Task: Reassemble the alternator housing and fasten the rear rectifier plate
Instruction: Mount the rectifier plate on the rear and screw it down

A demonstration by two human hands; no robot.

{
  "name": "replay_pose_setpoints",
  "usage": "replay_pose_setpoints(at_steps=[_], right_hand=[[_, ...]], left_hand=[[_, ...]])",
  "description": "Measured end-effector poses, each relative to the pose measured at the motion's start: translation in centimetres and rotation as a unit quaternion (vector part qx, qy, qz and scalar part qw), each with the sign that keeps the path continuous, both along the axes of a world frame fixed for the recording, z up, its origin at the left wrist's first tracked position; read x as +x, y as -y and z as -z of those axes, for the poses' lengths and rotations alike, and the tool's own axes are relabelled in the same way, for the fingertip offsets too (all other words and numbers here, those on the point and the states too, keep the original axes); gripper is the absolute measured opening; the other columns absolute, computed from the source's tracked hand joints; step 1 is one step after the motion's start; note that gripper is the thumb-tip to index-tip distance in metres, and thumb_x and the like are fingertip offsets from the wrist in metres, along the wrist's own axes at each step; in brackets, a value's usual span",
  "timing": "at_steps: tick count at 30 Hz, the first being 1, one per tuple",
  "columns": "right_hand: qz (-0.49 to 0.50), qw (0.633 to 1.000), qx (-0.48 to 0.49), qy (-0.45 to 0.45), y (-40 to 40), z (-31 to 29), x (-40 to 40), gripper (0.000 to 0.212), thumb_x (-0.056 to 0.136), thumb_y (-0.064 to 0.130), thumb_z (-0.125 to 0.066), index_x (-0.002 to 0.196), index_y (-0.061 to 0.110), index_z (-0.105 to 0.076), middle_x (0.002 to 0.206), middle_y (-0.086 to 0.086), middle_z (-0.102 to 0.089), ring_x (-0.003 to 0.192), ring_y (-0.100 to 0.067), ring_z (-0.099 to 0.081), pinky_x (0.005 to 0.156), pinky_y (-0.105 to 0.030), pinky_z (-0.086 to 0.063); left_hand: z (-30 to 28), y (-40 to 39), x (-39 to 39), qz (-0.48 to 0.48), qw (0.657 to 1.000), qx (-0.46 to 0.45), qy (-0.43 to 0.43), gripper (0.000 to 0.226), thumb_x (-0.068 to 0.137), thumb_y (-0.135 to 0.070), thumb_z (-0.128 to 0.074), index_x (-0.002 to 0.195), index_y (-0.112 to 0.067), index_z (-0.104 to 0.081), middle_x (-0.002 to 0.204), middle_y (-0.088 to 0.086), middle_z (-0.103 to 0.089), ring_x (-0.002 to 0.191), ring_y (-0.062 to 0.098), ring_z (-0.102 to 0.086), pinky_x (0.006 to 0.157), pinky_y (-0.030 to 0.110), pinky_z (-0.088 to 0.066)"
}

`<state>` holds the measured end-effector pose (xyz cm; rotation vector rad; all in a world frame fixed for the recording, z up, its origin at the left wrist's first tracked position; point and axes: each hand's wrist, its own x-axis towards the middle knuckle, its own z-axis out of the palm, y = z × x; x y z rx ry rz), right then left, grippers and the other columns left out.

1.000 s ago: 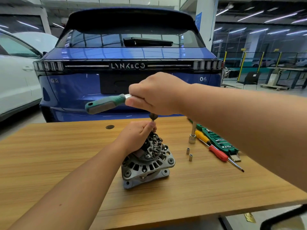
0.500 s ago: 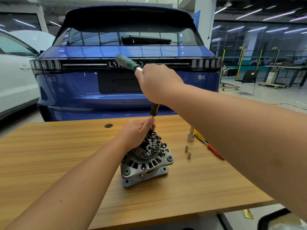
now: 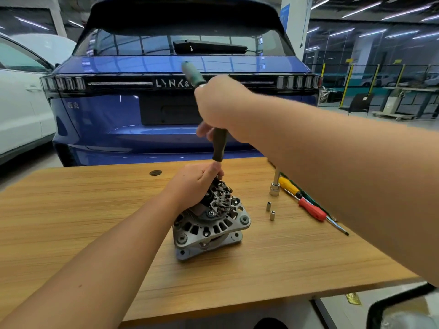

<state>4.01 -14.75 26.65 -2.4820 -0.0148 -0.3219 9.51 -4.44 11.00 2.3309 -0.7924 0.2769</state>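
Wood table [image 3: 71, 222] – alternator [image 3: 209, 229] mid, 2 small sockets [image 3: 268, 206], ext. bar [image 3: 274, 189], screwdrivers [image 3: 311, 212] right.

Workshop hall. Wooden table [image 3: 71, 222], light grain, with a round cable hole [image 3: 155, 172] near its far edge. Blue car [image 3: 107, 119] parked tail-on beyond that edge; white car [image 3: 21, 110] at left. Grey floor [image 3: 28, 167]. White pillar [image 3: 291, 24]; ceiling strip lights [image 3: 358, 11] lit; yellow-posted fencing [image 3: 348, 84] at right.

Our left hand [image 3: 192, 184] and right hand [image 3: 221, 108] are bare; both our forearms [image 3: 114, 264] run bare to the edge of view, the left one bearing a small spot
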Motion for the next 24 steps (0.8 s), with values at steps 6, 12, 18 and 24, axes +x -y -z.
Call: replay_pose_setpoints(at_steps=[6,12,18,24], right_hand=[[0.009,0.995,-0.083,0.055,0.9,-0.2,0.6,0.021,0.103,0.008,-0.041,0.084,0.008,-0.052,0.075,-0.002,-0.047,0.077,-0.025,-0.062,0.059,-0.031,-0.052],[-0.234,0.841,-0.408,0.269,3.1,0.9,-1.3,0.039,0.102,0.055,-0.026,0.091,0.021,-0.043,0.071,0.006,-0.045,0.063,-0.021,-0.046,0.055,-0.033,-0.032],[-0.191,0.858,-0.415,0.235,3.6,0.6,-1.2,0.043,0.106,0.052,-0.027,0.089,0.018,-0.047,0.069,0.002,-0.053,0.059,-0.021,-0.050,0.050,-0.034,-0.031],[-0.068,0.924,0.371,-0.058,1.9,0.0,-1.4,0.027,0.108,0.018,-0.038,0.087,0.008,-0.050,0.132,-0.016,-0.063,0.109,-0.026,-0.068,0.058,-0.027,-0.047]], left_hand=[[-0.2,0.3,0.2,-0.020,1.000,0.005,-0.003,0.068,0.094,-0.067,-0.008,0.093,-0.033,-0.067,0.090,-0.023,-0.062,0.088,-0.008,-0.051,0.069,0.019,-0.033],[-0.1,0.1,0.5,-0.017,1.000,0.017,0.017,0.067,0.098,-0.063,-0.009,0.095,-0.030,-0.068,0.088,-0.025,-0.061,0.087,-0.010,-0.050,0.070,0.013,-0.032],[-0.2,0.1,0.5,-0.007,1.000,0.022,0.011,0.067,0.096,-0.064,-0.009,0.096,-0.031,-0.068,0.092,-0.024,-0.063,0.089,-0.009,-0.051,0.074,0.014,-0.034],[0.0,0.0,0.3,-0.020,1.000,-0.002,-0.013,0.059,0.100,-0.063,-0.013,0.094,-0.038,-0.066,0.092,-0.028,-0.061,0.089,-0.011,-0.052,0.071,0.018,-0.035]])
